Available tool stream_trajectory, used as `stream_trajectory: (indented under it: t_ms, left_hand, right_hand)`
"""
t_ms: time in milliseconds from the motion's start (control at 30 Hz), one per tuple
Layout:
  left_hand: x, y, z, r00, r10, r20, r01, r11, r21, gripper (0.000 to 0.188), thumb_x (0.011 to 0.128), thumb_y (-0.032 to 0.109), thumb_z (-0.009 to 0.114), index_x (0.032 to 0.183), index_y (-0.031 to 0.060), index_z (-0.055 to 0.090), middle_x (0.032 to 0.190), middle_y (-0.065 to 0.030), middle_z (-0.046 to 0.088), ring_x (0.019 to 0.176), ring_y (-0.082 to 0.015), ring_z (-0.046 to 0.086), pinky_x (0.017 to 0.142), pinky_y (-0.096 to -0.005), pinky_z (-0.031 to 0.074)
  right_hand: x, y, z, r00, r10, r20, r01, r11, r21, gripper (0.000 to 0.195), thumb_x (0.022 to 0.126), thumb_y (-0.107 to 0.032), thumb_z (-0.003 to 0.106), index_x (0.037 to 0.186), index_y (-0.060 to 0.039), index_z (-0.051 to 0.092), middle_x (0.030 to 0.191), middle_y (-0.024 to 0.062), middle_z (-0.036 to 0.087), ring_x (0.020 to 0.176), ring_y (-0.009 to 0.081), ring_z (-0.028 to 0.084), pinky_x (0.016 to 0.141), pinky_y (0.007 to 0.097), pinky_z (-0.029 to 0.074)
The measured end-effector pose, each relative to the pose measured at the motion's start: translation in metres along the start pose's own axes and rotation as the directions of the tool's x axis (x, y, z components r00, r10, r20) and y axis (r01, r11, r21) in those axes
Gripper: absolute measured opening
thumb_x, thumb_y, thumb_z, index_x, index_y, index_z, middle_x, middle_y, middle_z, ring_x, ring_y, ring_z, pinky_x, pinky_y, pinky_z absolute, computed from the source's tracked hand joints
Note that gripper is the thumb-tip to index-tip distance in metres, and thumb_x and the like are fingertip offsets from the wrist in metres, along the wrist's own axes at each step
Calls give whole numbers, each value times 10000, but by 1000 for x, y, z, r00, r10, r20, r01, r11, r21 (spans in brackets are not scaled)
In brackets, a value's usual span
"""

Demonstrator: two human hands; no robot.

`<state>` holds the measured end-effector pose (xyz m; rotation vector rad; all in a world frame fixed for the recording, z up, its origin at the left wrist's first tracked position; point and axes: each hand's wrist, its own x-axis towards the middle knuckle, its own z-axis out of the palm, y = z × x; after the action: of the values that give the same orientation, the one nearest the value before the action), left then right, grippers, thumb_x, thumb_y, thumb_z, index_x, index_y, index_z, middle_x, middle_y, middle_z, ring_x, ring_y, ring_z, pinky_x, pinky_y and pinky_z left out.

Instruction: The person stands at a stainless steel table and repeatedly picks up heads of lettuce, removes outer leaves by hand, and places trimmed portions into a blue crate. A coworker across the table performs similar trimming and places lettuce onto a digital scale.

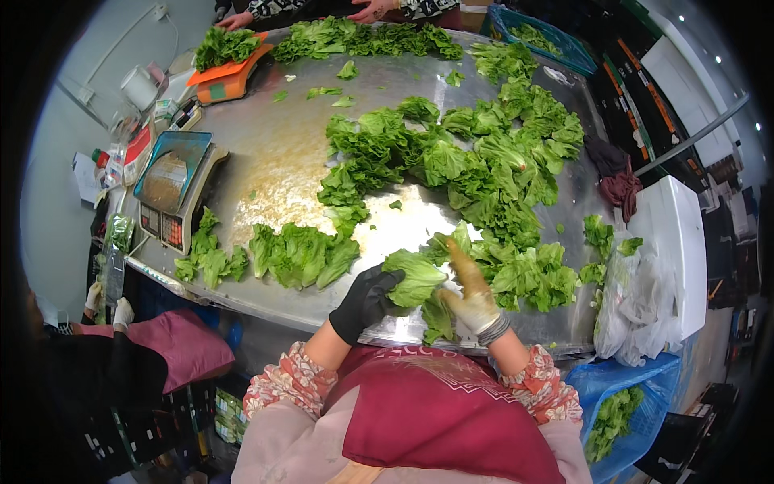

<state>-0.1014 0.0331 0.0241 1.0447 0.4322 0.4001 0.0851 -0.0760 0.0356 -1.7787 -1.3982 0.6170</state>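
My left hand (367, 299), in a black glove, holds a small head of green lettuce (414, 277) over the near edge of the metal table (272, 139). Close to its right side is my right hand (471, 290), in a pale glove stained yellow-brown, with fingers spread and nothing gripped. A darker loose lettuce leaf (438, 317) is just below, between the two hands; whether it touches the right thumb is unclear. Beyond my right hand lies a large pile of lettuce (502, 163). A row of lettuce heads (302, 254) rests left of my left hand.
A digital scale (175, 181) stands at the left, an orange scale (224, 78) bearing lettuce farther back. Plastic bags (641, 296) hang by a white foam box (671, 254); below is a blue lined crate (635, 399). Co-workers' hands (375, 9) show across the table and gloved hands (123, 313) at left.
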Motion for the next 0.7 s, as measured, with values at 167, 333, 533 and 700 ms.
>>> stream_trajectory:
  t_ms: [167, 333, 533, 700]
  left_hand:
    - [11, 8, 7, 957, -272, 97, 275, 751, -601, 533, 909, 471, 365, 1281, 89, 383, 1219, -123, 486, 1101, -267, 496, 942, -416, 396]
    - [0, -9, -3, 981, -163, 108, 186, 948, -259, 546, 912, 416, 402, 1315, 54, 332, 1248, -126, 461, 1136, -250, 468, 963, -422, 375]
    - [-4, -17, 27, 998, 42, 57, -38, 997, -60, 382, 913, 102, 439, 1278, 21, 360, 1175, -98, 476, 1070, -173, 489, 899, -311, 418]
    - [-2, -31, 24, 996, 74, -40, -71, 994, 79, 255, 899, 130, 487, 1140, 48, 460, 1054, -35, 531, 952, -112, 518, 797, -264, 435]
  right_hand:
    - [-3, 45, 18, 955, 237, 179, -297, 749, 592, 394, 869, -130, 519, 1228, -23, 399, 1113, 202, 562, 928, 234, 589, 804, 309, 484]
    - [-5, 22, 10, 920, 198, 337, -347, 17, 938, 315, 913, -222, 468, 1093, 35, 447, 1033, 248, 574, 790, 225, 626, 651, 283, 543]
    - [-19, 7, 33, 900, 316, 302, -405, 345, 847, 272, 900, -180, 511, 1067, 34, 522, 974, 109, 622, 710, 137, 608, 619, 227, 495]
    - [-21, -4, 35, 888, 340, 310, -441, 434, 786, 235, 882, -116, 533, 1057, 40, 528, 883, 69, 619, 697, 110, 588, 640, 216, 480]
